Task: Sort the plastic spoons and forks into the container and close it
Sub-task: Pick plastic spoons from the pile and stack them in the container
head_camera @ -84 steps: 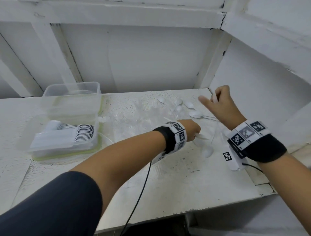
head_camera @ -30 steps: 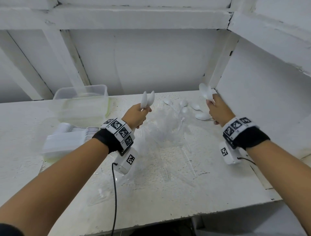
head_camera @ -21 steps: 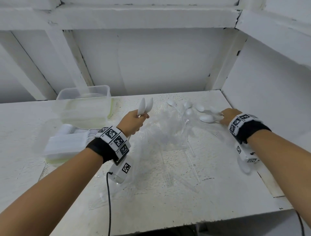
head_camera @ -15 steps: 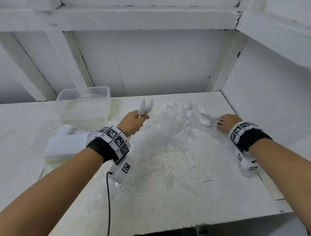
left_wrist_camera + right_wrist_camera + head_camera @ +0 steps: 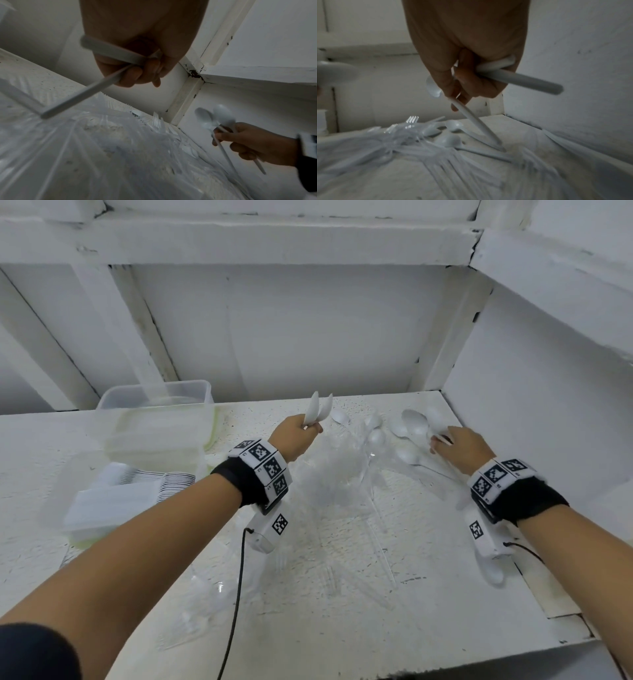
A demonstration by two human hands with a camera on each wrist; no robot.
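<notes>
My left hand (image 5: pixel 303 433) grips two white plastic spoons (image 5: pixel 319 409) by their handles, bowls up, above the table's middle. In the left wrist view my left hand's curled fingers (image 5: pixel 137 73) wrap the spoon handles (image 5: pixel 82 97). My right hand (image 5: pixel 452 445) holds white spoons (image 5: pixel 416 422) at the back right; its fingers (image 5: pixel 471 83) clamp one handle (image 5: pixel 522 79) and pinch another spoon (image 5: pixel 476 121) whose tip reaches the table. A heap of clear plastic forks (image 5: pixel 335 474) lies between my hands. Loose white spoons (image 5: pixel 407 455) lie beside it.
A clear container (image 5: pixel 78 518) with stacked white cutlery sits at the left. Behind it stands a clear tub (image 5: pixel 154 405) with a green-edged lid. White walls close the back and right. More clear forks (image 5: pixel 191 621) lie near the front edge, by the wrist cable.
My right hand dropped to the loose spoons at the back right, took hold of one more and has lifted slightly. My left hand has kept its two spoons upright.
</notes>
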